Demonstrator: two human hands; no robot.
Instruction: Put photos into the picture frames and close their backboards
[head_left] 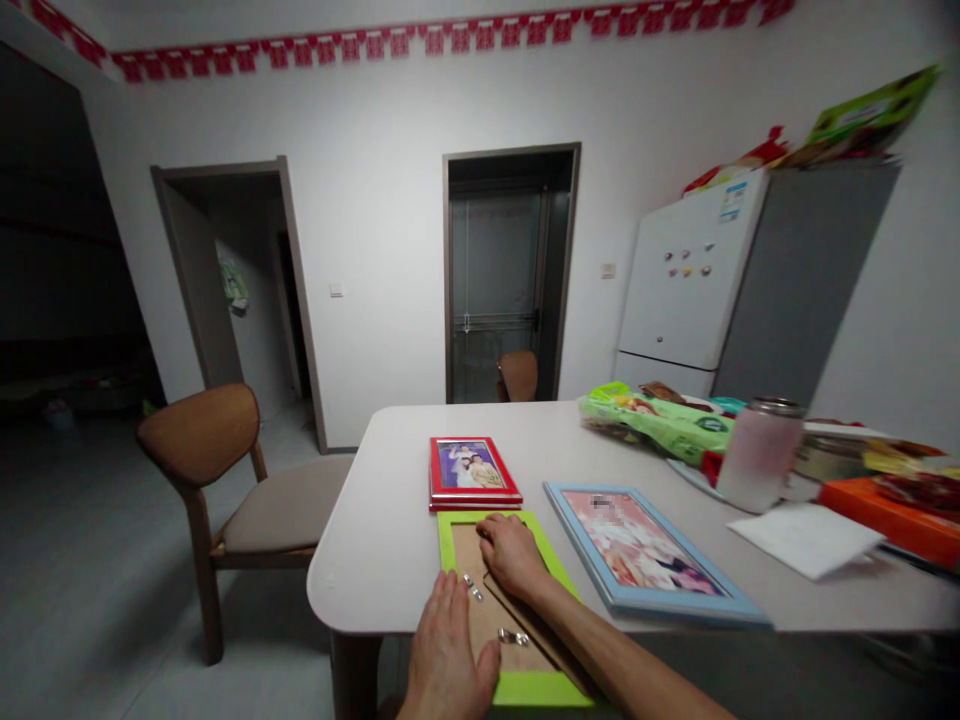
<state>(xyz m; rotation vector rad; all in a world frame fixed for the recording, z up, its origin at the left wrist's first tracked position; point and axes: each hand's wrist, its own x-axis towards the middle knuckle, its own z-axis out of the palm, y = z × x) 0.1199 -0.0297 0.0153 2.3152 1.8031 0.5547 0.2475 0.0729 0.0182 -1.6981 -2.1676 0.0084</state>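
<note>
A lime-green picture frame (541,688) lies face down at the table's near edge, its brown backing board (491,600) showing. Two metal hangers (513,637) are fixed to the board. My left hand (451,645) rests flat along the frame's left side, fingers stretched out. Over the upper part of the board, my right hand (512,555) is closed with its fingers curled down; whatever its fingertips grip is hidden. My right forearm covers much of the frame's right side. A red picture frame (474,496) lies just beyond, and a light-blue picture frame (724,603) lies to the right, both face up.
The white table (375,550) also bears a pink-and-white jar (759,455), green snack packets (660,420), white paper (810,540) and an orange box (892,520) on its right. A wooden chair (289,505) stands at the left. A fridge (682,270) stands behind.
</note>
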